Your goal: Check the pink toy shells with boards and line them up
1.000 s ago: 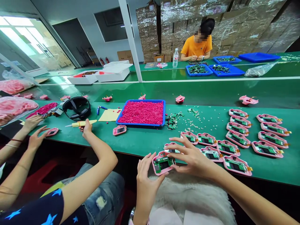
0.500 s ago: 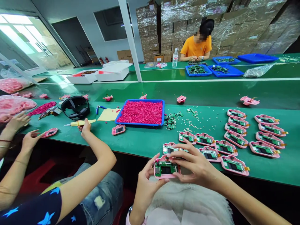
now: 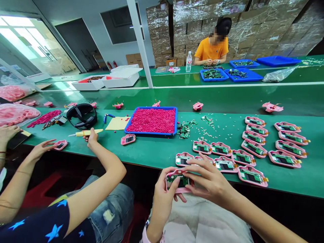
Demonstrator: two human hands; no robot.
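Note:
A pink plastic case half with a green circuit board [image 3: 183, 182] in it is held over my lap, just off the table's front edge. My left hand [image 3: 163, 192] grips its left side, the thumb lying across the board. On the right side, the fingers of my right hand [image 3: 209, 179] close round the case and partly cover it. Just beyond my hands, several similar pink cases with boards [image 3: 224, 164] lie on the green table. Another group of such cases [image 3: 287, 158] is set out farther right, some with orange tabs sticking out.
A blue tray [image 3: 152, 134] of small dark-pink parts stands ahead, with loose green boards [image 3: 186, 130] beside it. At left, a co-worker's hand [image 3: 91, 136] holds a yellow pen-like tool [image 3: 83, 133]. Pink parts [image 3: 197, 106] lie along the belt. Across it sits a person in orange [image 3: 212, 50].
My left thumb has moved from the case's lower edge up onto the board. Pink parts on the belt have shifted slightly right. The co-worker's pink case has moved right.

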